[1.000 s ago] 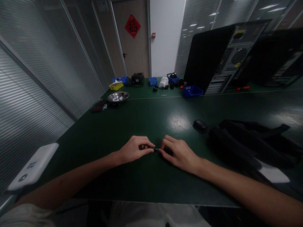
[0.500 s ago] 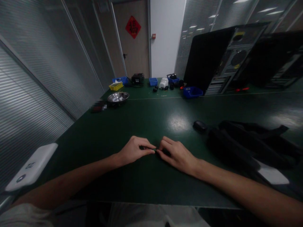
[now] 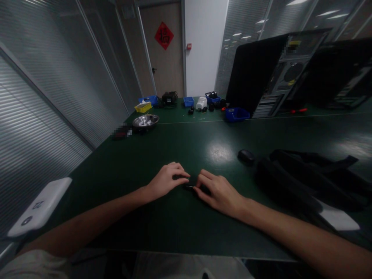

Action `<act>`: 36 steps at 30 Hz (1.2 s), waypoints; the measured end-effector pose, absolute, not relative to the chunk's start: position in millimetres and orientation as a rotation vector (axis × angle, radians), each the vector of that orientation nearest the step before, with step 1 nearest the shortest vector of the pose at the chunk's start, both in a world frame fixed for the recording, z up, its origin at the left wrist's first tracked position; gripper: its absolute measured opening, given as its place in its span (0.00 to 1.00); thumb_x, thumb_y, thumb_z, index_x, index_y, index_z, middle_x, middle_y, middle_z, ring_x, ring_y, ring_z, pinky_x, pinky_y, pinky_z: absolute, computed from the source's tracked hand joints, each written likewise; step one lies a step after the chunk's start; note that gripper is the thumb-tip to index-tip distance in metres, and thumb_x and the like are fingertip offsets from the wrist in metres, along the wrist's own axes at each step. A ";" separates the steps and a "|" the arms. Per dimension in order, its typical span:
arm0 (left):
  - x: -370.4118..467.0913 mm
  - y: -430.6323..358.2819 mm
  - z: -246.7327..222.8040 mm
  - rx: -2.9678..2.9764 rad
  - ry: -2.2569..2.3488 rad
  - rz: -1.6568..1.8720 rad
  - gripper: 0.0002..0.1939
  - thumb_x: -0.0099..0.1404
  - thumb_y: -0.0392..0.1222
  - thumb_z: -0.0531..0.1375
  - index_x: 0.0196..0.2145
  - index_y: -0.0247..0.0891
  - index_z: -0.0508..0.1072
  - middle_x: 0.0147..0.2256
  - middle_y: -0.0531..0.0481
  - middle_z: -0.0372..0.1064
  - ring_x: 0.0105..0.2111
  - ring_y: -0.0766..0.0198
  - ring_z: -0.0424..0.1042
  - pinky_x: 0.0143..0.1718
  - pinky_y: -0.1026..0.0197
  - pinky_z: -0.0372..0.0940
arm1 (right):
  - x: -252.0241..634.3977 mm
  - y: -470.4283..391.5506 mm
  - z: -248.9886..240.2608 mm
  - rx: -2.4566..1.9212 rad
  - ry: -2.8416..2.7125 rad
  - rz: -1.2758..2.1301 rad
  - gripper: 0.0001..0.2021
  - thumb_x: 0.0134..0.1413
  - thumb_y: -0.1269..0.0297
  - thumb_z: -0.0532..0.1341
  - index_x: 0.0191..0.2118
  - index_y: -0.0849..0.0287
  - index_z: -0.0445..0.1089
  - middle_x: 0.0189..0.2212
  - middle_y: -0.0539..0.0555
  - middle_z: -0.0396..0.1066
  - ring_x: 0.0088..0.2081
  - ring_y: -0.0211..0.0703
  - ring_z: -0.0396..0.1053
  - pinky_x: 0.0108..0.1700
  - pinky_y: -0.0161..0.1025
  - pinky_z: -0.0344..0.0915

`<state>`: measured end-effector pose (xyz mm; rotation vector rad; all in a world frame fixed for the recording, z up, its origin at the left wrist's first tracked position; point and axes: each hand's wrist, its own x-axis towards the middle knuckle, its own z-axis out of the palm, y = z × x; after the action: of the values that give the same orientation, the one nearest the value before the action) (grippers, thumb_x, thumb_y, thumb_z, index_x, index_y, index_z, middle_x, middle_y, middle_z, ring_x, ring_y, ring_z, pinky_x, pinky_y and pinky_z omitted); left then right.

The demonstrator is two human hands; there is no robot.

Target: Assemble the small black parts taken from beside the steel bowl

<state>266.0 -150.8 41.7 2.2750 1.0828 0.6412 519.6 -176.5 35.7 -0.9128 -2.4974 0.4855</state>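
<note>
My right hand (image 3: 216,190) rests on the green table with thumb and forefinger pinched on a small thin dark piece (image 3: 189,186). A pale sliver shows on this piece near the fingertips; it is too small to name its kind. Just to the left and slightly above it is my left hand (image 3: 167,179). Its thumb and forefinger are a little apart, with nothing visible between them.
A black computer mouse (image 3: 246,156) and a black bag (image 3: 308,178) lie to the right. Farther back stand a metal bowl (image 3: 145,121), a blue bin (image 3: 236,114) and a computer case (image 3: 261,73). A white device (image 3: 40,207) is at the left edge.
My left thumb and forefinger have let go of the small piece and shifted slightly up and left. My right hand keeps its pinch, almost unmoved.
</note>
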 end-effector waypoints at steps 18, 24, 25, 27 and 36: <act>271.0 -169.3 39.4 2.482 0.979 0.661 0.10 0.72 0.39 0.62 0.50 0.41 0.76 0.51 0.45 0.73 0.53 0.57 0.70 0.57 0.52 0.66 | 524.5 -179.8 39.8 -0.920 -2.442 0.522 0.04 0.70 0.63 0.58 0.41 0.56 0.67 0.39 0.51 0.67 0.34 0.38 0.67 0.34 0.36 0.60; 269.8 -167.7 40.4 2.535 1.040 0.527 0.13 0.75 0.40 0.57 0.55 0.40 0.73 0.51 0.45 0.73 0.51 0.58 0.72 0.55 0.54 0.68 | 524.4 -180.6 40.6 -0.923 -2.442 0.553 0.04 0.70 0.63 0.58 0.42 0.56 0.66 0.39 0.50 0.67 0.33 0.37 0.67 0.33 0.36 0.60; 266.0 -164.4 40.4 2.531 1.051 0.527 0.14 0.75 0.40 0.57 0.56 0.40 0.73 0.51 0.45 0.73 0.51 0.58 0.72 0.55 0.54 0.68 | 524.1 -180.7 41.0 -0.928 -2.442 0.556 0.04 0.70 0.63 0.58 0.41 0.56 0.67 0.39 0.50 0.67 0.32 0.37 0.66 0.33 0.36 0.60; 252.6 -152.1 40.1 2.479 1.105 0.545 0.14 0.75 0.41 0.57 0.56 0.42 0.73 0.52 0.46 0.73 0.51 0.59 0.73 0.54 0.55 0.68 | 523.7 -180.9 41.8 -0.941 -2.442 0.557 0.04 0.70 0.64 0.58 0.41 0.56 0.67 0.39 0.51 0.67 0.32 0.37 0.66 0.32 0.36 0.60; 90.6 -52.9 47.1 1.957 1.985 0.738 0.17 0.67 0.41 0.64 0.53 0.39 0.77 0.50 0.44 0.78 0.49 0.55 0.76 0.52 0.56 0.69 | 525.9 -181.3 45.9 -0.946 -2.451 0.588 0.06 0.71 0.62 0.57 0.42 0.57 0.69 0.40 0.52 0.68 0.32 0.38 0.67 0.32 0.36 0.62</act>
<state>90.6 -52.9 47.1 1.9570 1.9855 0.7382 525.9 -181.3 45.9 -0.9462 -2.4512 0.5877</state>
